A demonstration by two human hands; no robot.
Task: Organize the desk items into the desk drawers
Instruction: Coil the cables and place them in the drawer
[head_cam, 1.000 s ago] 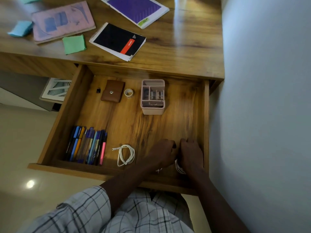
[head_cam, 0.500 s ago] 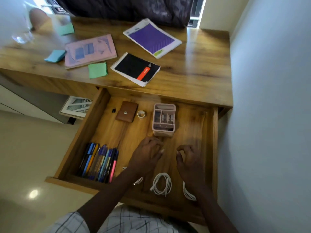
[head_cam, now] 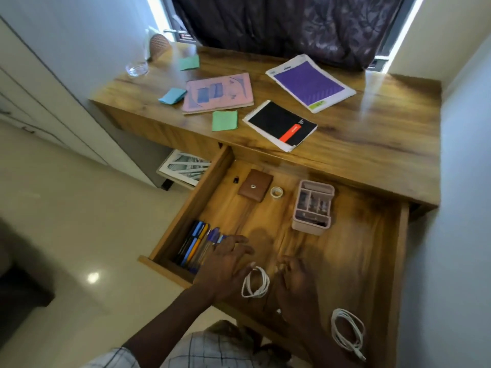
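The wooden drawer (head_cam: 195,192) stands pulled open under the desk (head_cam: 372,144). Inside lie a row of pens (head_cam: 195,243), a brown pouch (head_cam: 255,185), a tape roll (head_cam: 276,192), a pink divided organiser (head_cam: 313,207) and two coiled white cables (head_cam: 255,283) (head_cam: 348,331). My left hand (head_cam: 225,264) hovers with fingers spread over the pens' near end, holding nothing. My right hand (head_cam: 297,282) hangs relaxed just right of the nearer cable, empty. On the desk lie a black notebook (head_cam: 280,124), a purple pad (head_cam: 309,82), a pink book (head_cam: 218,92) and sticky notes (head_cam: 224,120).
A glass dish (head_cam: 136,68) and a round woven object (head_cam: 159,47) stand at the desk's far left corner. A dark curtain (head_cam: 292,25) hangs behind. A white wall (head_cam: 457,181) closes the right side. A framed picture (head_cam: 186,167) leans under the desk.
Both hands let go of the cables and pulled apart; the left hand moved left toward the pens. The view tilted up, showing more of the desk.
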